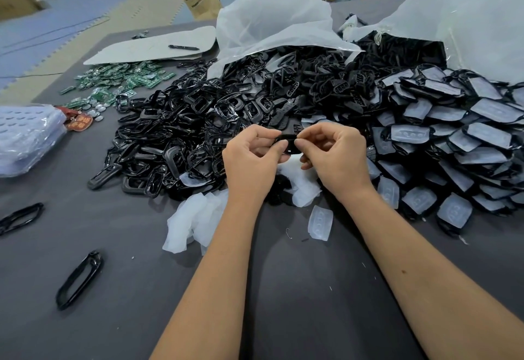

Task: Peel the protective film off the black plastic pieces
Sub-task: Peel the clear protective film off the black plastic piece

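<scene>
Left hand (252, 158) and right hand (334, 152) both pinch one small glossy black plastic frame piece (287, 144), fingers curled, above grey table (297, 288); film not discernible.

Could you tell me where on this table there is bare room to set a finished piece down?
Bare grey table lies between the black loop on the left and the left forearm, and also between the two forearms. Crowded: the frame pile, the film-covered pieces on the right, and the peeled films below the hands.
</scene>
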The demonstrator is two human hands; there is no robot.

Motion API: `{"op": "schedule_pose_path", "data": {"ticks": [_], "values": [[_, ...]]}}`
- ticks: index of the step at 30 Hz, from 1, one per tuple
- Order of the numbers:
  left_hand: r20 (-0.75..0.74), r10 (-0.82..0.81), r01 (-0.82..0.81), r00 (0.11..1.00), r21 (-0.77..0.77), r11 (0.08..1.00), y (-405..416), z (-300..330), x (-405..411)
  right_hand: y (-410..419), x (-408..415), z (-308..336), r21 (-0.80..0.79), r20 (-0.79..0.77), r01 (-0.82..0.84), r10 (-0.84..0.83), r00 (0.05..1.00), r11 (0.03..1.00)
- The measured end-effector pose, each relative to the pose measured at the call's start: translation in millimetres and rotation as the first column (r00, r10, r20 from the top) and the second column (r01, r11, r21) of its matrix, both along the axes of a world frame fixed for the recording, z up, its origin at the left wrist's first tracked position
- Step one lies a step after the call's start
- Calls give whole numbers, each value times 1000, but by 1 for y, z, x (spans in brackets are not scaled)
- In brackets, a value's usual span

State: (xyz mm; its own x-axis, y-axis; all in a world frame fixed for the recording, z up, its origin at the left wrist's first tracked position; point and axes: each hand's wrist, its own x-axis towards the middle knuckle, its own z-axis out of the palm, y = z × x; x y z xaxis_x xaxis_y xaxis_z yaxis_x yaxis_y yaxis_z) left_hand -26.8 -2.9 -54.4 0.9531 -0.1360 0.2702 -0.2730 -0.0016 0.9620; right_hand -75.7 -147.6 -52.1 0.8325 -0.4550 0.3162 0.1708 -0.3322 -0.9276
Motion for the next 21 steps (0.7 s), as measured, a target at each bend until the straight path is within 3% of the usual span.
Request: {"op": "schedule_pose_path", "data": {"ticks": [4, 7, 11, 21], "values": [[-59, -65, 59, 996, -102, 993, 3, 1, 1, -2, -1, 0, -11, -24, 60, -60, 998, 998], [-106, -128, 105, 986, -201, 974, 5, 4, 2, -2, -2, 3, 90, -26, -52, 55, 998, 995], [-123, -173, 141, 977, -233, 962, 6, 4, 1, -7, -2, 4, 225, 4, -189, 193, 981, 956], [-130, -175, 143, 976, -225, 964, 6, 4, 0, -10, -5, 7, 347, 34, -254, 258, 966, 903]]}}
